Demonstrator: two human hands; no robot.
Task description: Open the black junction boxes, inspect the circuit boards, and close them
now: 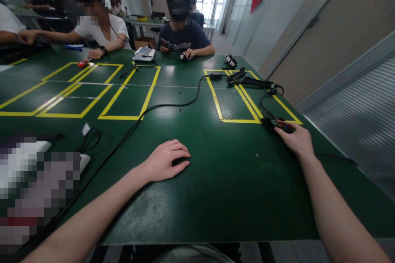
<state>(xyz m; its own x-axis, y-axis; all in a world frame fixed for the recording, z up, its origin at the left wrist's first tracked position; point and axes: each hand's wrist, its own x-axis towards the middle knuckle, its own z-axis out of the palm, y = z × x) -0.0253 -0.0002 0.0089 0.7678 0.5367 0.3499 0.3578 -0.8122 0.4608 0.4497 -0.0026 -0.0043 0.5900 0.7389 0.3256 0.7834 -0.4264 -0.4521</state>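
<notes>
My left hand (pixel 168 160) rests on the green tabletop (pixel 222 197), its fingers loosely bent and the thumb apart, with nothing in it. Over at the right side of the table, my right hand (pixel 298 137) has its fingers around a small black device (pixel 279 125) with what looks like a bare circuit board and coloured wires. The fingertips on its far side are partly hidden. A thin cable runs from this device to a black, long-armed object (pixel 254 82) lying on the yellow tape beyond it.
A long black cable (pixel 157 107) crosses the table. Yellow tape (pixel 123 117) marks rectangles. Blurred items (pixel 40 189) lie at the left. Across the table, a person in a dark shirt (pixel 187 35) holds tools; another in white (pixel 101 33) sits left. A small black-and-white object (pixel 230 61) stands far right.
</notes>
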